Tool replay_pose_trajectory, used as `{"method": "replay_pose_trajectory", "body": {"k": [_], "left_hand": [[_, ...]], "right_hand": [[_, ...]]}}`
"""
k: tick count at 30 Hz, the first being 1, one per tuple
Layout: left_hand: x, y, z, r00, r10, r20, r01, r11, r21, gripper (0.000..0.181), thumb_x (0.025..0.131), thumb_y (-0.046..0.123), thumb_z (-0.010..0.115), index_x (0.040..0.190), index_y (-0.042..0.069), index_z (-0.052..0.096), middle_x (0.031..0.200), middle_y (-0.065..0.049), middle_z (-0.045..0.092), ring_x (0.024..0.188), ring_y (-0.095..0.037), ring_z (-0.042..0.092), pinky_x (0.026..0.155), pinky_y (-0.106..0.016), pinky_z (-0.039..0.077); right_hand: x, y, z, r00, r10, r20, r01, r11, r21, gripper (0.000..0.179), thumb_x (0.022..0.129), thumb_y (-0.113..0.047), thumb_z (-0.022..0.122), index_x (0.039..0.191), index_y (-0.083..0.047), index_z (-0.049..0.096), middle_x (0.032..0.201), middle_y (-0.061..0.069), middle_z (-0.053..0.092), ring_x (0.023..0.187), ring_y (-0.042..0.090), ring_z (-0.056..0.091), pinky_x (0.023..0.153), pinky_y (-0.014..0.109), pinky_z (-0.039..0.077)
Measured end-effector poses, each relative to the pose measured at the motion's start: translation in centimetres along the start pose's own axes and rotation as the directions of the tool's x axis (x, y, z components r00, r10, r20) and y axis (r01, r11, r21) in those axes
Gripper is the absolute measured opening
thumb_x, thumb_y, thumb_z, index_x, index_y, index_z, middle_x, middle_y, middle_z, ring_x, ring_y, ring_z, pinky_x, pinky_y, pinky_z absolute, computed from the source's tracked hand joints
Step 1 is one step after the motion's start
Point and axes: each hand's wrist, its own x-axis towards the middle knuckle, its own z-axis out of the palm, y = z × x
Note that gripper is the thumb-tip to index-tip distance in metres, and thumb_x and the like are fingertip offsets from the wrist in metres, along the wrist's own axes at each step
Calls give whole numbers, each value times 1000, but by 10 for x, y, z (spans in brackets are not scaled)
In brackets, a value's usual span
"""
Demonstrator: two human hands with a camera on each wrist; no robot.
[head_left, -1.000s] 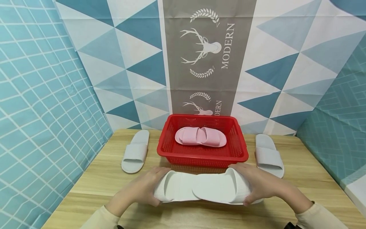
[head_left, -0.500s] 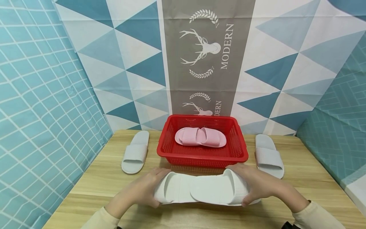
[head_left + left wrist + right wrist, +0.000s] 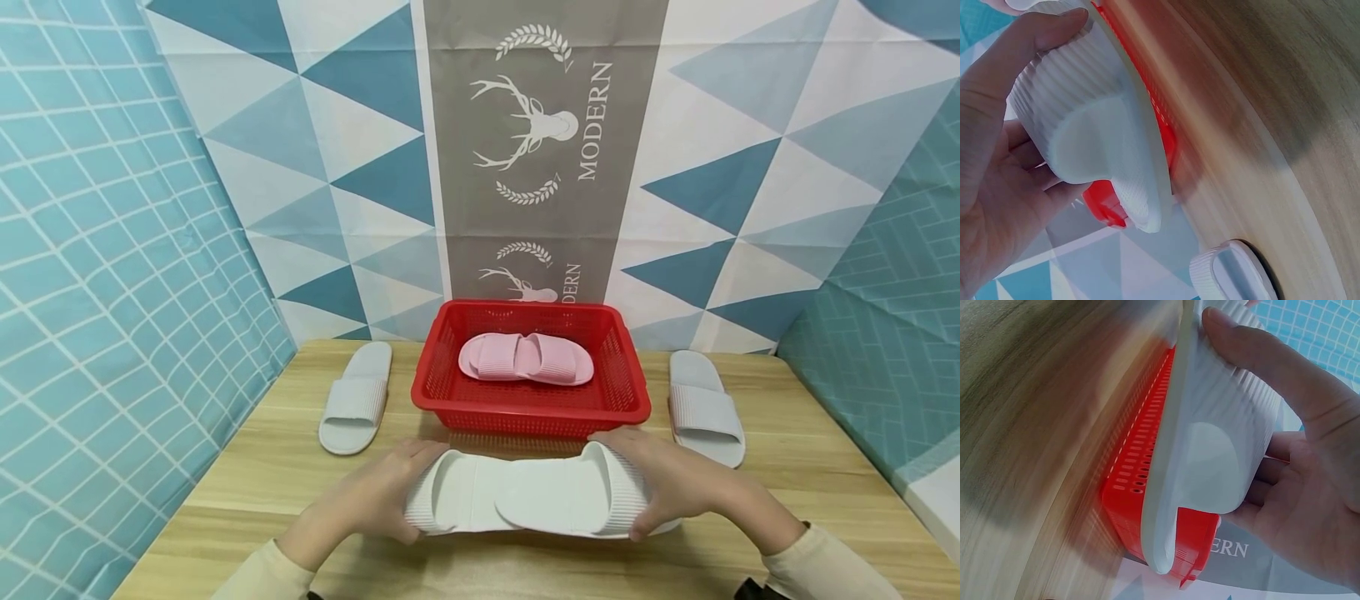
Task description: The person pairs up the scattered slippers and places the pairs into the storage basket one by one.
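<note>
In front of the red basket, two white slippers are held above the table, end to end. My left hand grips the left slipper by its ribbed strap, thumb on one side and fingers on the other. By its own ribbed strap my right hand grips the right slipper. In the middle, the right slipper's end overlaps the left one's. Both wrist views show the thumbs pressed on the ribbing of the left slipper and the right slipper.
A pair of pink slippers lies inside the basket. Another white slipper lies on the wooden table to the left, and one more white slipper to the right. Patterned cloth hangs behind.
My right hand has shifted slightly left with its slipper, so the two slippers overlap a little more. The left hand has hardly moved.
</note>
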Motion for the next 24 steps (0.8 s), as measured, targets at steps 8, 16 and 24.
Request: {"method": "replay_pose_trajectory", "body": {"k": [8,16,24], "left_hand": [[3,1,-1,1000,1,13,-1,1000,0,95,49,26,89,133,7,49,123,-5,61,114,-20,57,97,-37,52],[2,1,0,1000,7,6,-7,1000,13,94,49,29,90,132,7,50,122,-4,61,113,-19,57,96,-36,52],[1,4,0,1000,26,-9,-26,1000,12,94,49,28,89,131,6,50,122,-5,62,111,-19,58,95,-35,53]], "right_hand": [[2,-1,1,1000,2,6,-2,1000,9,98,55,-46,89,137,-18,45,126,-8,54,113,16,51,90,39,54],[2,-1,1,1000,-4,2,4,1000,5,98,56,-47,89,137,-16,45,127,-7,55,114,16,51,92,40,54],[4,-4,2,1000,-11,4,11,1000,14,98,56,-46,89,137,-14,45,126,-6,55,112,15,52,91,38,54]]}}
